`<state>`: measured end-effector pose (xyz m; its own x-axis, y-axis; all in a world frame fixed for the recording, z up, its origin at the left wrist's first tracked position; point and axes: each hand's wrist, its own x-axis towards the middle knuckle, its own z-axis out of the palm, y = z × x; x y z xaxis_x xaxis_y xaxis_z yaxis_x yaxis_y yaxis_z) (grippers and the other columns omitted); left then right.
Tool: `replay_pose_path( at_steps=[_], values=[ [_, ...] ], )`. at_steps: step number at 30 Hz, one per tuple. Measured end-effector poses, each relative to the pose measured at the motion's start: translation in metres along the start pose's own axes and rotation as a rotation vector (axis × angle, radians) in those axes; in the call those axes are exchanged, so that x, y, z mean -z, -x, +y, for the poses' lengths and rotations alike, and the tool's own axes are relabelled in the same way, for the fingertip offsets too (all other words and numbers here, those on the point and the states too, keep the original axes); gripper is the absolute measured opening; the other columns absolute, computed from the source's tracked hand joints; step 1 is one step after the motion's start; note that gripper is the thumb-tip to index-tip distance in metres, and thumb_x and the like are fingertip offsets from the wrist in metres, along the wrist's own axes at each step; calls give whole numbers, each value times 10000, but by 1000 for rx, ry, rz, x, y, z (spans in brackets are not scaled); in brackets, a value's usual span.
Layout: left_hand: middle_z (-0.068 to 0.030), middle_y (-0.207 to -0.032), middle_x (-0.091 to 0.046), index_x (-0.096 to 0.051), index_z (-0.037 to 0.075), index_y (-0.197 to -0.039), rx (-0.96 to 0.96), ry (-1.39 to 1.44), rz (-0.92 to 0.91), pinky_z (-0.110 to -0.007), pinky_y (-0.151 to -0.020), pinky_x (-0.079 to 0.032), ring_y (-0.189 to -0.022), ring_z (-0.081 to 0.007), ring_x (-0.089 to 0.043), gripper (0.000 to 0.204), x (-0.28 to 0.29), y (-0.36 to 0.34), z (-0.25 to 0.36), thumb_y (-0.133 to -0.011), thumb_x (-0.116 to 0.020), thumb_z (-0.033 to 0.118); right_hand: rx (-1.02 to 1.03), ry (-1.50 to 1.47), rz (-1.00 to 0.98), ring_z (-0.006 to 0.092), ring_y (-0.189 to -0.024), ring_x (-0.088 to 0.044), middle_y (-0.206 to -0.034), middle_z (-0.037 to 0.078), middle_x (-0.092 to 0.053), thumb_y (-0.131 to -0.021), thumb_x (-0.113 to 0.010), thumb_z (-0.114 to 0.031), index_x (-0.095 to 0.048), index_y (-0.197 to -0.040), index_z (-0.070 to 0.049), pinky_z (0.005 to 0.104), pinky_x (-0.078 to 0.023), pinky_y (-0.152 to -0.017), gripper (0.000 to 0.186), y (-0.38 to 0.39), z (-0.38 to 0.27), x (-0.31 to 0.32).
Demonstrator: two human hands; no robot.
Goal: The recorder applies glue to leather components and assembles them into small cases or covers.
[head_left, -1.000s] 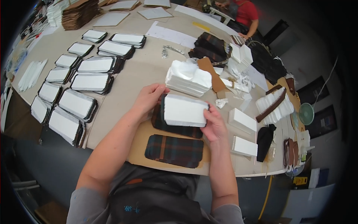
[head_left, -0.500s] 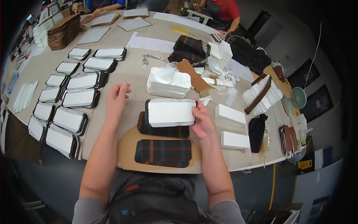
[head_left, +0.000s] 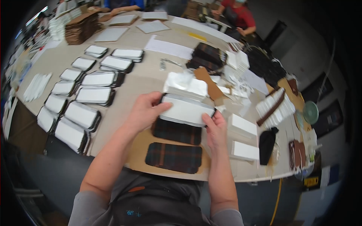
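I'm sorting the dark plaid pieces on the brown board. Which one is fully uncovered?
The nearer plaid piece, by the table's front edge. The farther plaid piece is partly hidden under the white pad that both hands hold.

Worn on the head, looked steeply down from close above the table (head_left: 151, 81). Faced toward twelve o'clock, forearms entering from six. Fisheye-bent at the rim. Only one view, nothing shared.
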<state>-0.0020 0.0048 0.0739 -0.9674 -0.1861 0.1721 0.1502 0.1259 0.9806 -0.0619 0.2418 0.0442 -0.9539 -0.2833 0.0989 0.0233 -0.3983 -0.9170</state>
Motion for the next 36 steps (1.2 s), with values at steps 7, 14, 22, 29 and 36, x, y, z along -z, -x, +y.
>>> replay_pose_path(
  at_steps=[7,14,22,29,36],
  values=[
    [-105,-866,-677,-688,3,-938,-28,-531,-59,-384,-760,-489,-834,-240,-640,296,-1,-21,32,-801,-774,251,-133,100,32,115,-784,-648,-1003,60,-698,-873,-735,-90,-632,-1106,0,262,-524,-651,271,4,-7,17],
    [-79,-1057,-615,-685,88,-995,-898,-1133,-146,-419,-1004,-377,-1132,-233,-530,224,-53,6,21,-808,-676,212,-164,-34,75,117,-749,-612,-1008,50,-669,-922,-689,-169,-594,-1179,-28,254,-464,-554,309,-6,2,13],
    [-18,-831,-641,-685,116,-836,-806,-1101,-68,-366,-964,-396,-933,-208,-603,108,-10,-26,9,-758,-693,190,-221,-275,-473,188,-769,-620,-1020,93,-659,-997,-585,-302,-454,-1341,-28,309,-489,-648,459,-1,3,34],
    [-73,-948,-733,-733,-3,-1027,-90,33,336,-300,-824,-494,-870,-157,-656,338,207,-36,37,-784,-817,216,-77,-127,-241,134,-711,-500,-903,47,-599,-1001,-578,-299,-534,-1271,-39,270,-409,-651,378,-6,-3,65],
    [-68,-876,-720,-671,-18,-1149,-173,-517,822,-281,-635,-512,-735,-103,-631,289,368,-3,17,-874,-678,70,-69,-3,-161,133,-688,-501,-846,39,-561,-968,-640,-274,-539,-1181,-46,259,-402,-630,328,-12,2,67]
  ],
)
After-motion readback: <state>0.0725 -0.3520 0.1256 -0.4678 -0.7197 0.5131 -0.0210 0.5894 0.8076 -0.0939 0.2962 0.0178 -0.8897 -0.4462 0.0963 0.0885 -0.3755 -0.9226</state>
